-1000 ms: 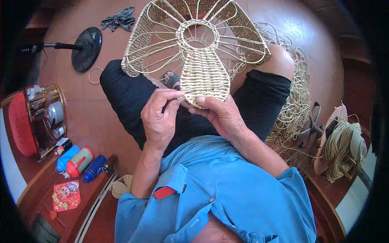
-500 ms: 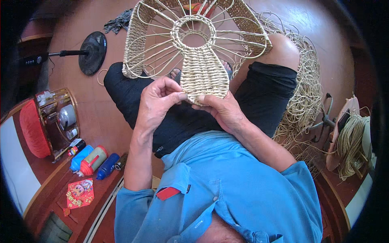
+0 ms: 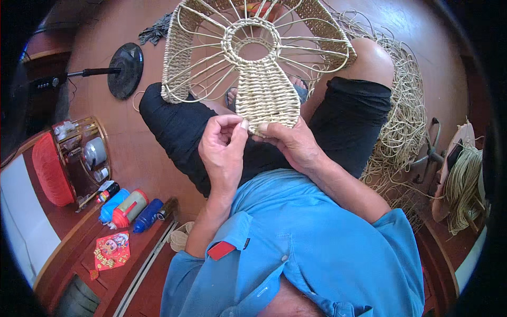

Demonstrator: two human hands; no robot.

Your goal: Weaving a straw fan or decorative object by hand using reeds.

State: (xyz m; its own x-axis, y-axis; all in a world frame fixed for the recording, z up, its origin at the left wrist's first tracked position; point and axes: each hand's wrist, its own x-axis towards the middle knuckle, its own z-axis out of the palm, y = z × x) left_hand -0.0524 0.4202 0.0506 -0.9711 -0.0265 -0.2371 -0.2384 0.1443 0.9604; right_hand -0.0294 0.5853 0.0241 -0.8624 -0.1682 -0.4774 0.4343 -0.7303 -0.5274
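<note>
A woven straw-coloured basket piece (image 3: pixel 268 90) rests across my lap, its tapered woven tongue pointing toward me below a round ring. Cord loops fan out from the ring to the curved woven wall (image 3: pixel 178 58) at the far side. My left hand (image 3: pixel 224 145) is closed in a pinch at the left corner of the tongue's near edge; whatever lies between thumb and finger is too small to make out. My right hand (image 3: pixel 296 141) grips that same edge, thumb on top and fingers hidden underneath.
A large heap of loose cord (image 3: pixel 398 111) lies on the floor at right, near a reel wound with cord (image 3: pixel 465 182). A fan's round base (image 3: pixel 125 71) stands at left. Several bottles (image 3: pixel 129 207) and a red paper decoration (image 3: pixel 112 249) are at lower left, below a shelf rack (image 3: pixel 87 150).
My left hand has turned, its wrist and forearm swinging right and closer to my body while the pinch stays at the edge. My right hand keeps its hold. The whole view has shifted slightly.
</note>
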